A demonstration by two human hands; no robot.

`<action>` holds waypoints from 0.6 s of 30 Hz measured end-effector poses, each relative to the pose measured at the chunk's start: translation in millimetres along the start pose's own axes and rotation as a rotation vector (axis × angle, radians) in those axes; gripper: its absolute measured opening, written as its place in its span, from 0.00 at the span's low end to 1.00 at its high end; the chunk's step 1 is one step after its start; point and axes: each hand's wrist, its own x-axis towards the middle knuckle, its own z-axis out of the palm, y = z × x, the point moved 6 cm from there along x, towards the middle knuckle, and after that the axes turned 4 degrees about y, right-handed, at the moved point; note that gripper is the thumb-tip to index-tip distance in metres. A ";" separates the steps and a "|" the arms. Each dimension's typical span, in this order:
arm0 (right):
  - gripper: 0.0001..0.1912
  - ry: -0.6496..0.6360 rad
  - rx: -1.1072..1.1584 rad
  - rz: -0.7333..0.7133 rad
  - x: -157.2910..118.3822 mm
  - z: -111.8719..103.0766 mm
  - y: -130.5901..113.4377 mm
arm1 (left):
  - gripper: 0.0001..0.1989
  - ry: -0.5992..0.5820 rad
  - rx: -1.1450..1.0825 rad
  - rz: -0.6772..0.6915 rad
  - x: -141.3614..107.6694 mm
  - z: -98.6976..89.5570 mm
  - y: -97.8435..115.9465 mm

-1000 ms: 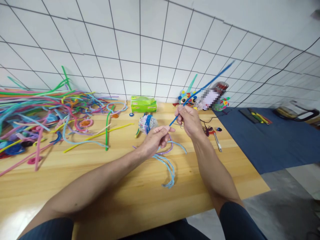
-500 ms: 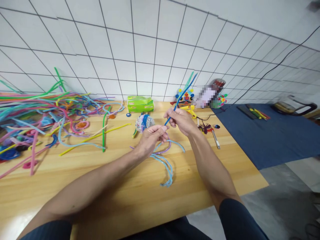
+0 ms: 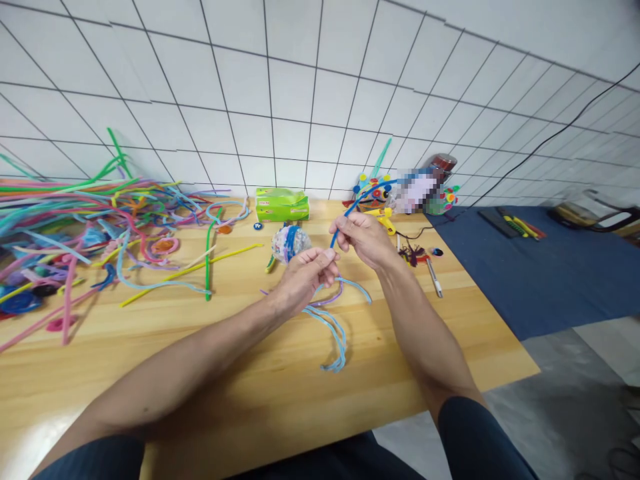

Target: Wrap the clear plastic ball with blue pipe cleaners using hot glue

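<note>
The person's left sleeve (image 3: 93, 459) is a dark navy, close to black in its folds, and shows faint, fine stripes or ribbing running along the cloth. It is short, ending near the elbow in a plain edge. The right sleeve (image 3: 483, 437) matches it in colour and length, with a smooth, curved hem around the arm; its surface looks plainer. More dark cloth (image 3: 325, 463) shows at the bottom edge, nearly black, its type hard to tell. Both forearms are bare and slim, narrowing towards the wrists. The left forearm (image 3: 185, 373) bears a small dark spot near the elbow; the right forearm (image 3: 425, 313) looks evenly smooth. The left hand (image 3: 307, 272) and right hand (image 3: 367, 239) are bare, with slender fingers.
</note>
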 end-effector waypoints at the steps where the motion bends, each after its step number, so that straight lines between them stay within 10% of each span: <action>1: 0.34 0.032 0.014 -0.006 0.6 0.3 1.4 | 0.25 0.024 0.025 0.054 -0.1 -1.6 4.8; 8: 0.35 0.069 0.055 0.058 -0.3 0.9 3.5 | 0.24 0.110 0.261 0.350 -6.4 -6.3 30.2; 18: 0.35 0.012 -0.030 0.063 -3.8 3.2 4.0 | 0.30 -0.121 0.021 -0.004 1.7 2.8 10.4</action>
